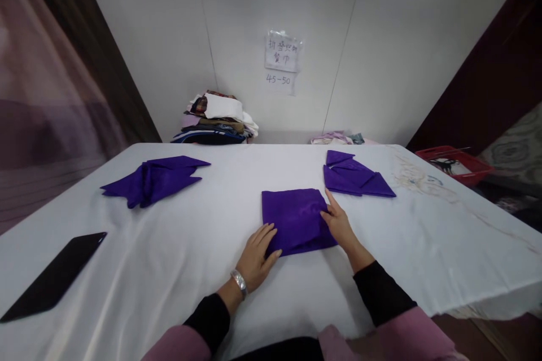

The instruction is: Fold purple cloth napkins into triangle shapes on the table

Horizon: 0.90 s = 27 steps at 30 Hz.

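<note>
A purple cloth napkin (pixel 294 217), folded into a near square, lies in front of me on the white tablecloth. My left hand (pixel 256 254) rests at its lower left corner, fingers stretched over the edge and the thumb apart on the lower side. Against the right edge is my right hand (pixel 339 220), with its fingers apart and their tips touching the cloth. Beyond it, to the right, lies another purple napkin (pixel 351 175) folded into pointed shapes. A further purple napkin (pixel 156 180), gathered in the middle with pointed ends, sits at the far left.
A flat black panel (pixel 55 273) lies at the table's left. Behind the far edge are a stack of folded clothes (pixel 218 118) and a smaller cloth pile (pixel 332 138). A red basket (pixel 474 172) stands off the right side. Handwritten paper signs (pixel 282 53) hang on the wall.
</note>
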Available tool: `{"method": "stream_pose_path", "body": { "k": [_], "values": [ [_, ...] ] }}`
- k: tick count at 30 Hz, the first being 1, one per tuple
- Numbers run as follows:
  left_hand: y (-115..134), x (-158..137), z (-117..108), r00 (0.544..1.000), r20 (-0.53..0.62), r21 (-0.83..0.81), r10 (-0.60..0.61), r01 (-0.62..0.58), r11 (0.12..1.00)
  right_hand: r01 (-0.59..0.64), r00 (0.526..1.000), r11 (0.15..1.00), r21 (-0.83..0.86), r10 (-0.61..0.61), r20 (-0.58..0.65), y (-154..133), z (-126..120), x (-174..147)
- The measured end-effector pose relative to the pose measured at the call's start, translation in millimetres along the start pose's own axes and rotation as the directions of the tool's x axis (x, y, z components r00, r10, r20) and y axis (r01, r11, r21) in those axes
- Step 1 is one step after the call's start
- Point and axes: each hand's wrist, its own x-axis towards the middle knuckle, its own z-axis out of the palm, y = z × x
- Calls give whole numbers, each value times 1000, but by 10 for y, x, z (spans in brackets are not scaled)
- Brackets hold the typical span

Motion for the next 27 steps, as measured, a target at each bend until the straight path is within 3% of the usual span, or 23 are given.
{"method": "stream_pose_path", "body": {
  "k": [3,5,12,22,25,27],
  "values": [
    [-31,-11,33,996,84,78,7,-13,997,-198,980,979,53,199,-19,166,-150,-19],
    [-46,-25,54,990,140,122,17,-35,992,-254,967,965,69,255,-12,277,-234,-34],
    [-33,-36,58,989,138,178,53,-77,981,-264,964,963,54,266,-25,292,-285,45],
    [-45,-30,58,991,128,140,48,-66,988,-179,982,984,10,179,-64,339,-307,92],
    [-42,-32,59,993,104,138,51,-65,988,-171,982,981,-93,162,-98,361,-326,135],
    [-39,-38,55,993,112,139,48,-63,988,-157,983,956,-247,127,-133,374,-347,149]
  ]
}}
